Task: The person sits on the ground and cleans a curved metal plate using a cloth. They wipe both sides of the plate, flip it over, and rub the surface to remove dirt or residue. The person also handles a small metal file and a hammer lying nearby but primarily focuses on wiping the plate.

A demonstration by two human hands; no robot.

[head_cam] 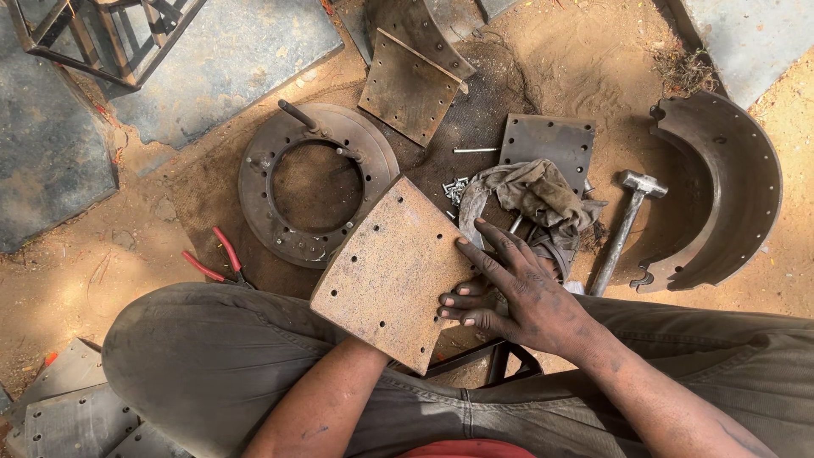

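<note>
Grey trouser legs fill the bottom of the view, and just above them the person's right hand [517, 293] lies spread on the right edge of a curved brown brake lining [392, 273], fingers flat on its face and curled round the rim. The left hand is hidden behind the lining; only the forearm shows going up under it, so whether that hand grips the underside or merely props it cannot be told. The lining is held tilted above the lap, between the knees. It looks stiff and fairly heavy for its size, with a dusty, rough face that should not slip; its edges and the rows of rivet holes look liable to chip, so a hold on two opposite edges seems safest. Beyond it a grey rag [534, 199] lies on a flat steel plate [549, 140], with a small heap of rivets [455, 190] just beside. A hammer [626, 225] rests to the right, near a curved brake shoe [729, 191]. To the left sits a round steel ring [315, 187], and red-handled pliers [216, 261] are partly covered by the knee. What stands under the lining, a dark frame, is mostly hidden.
</note>
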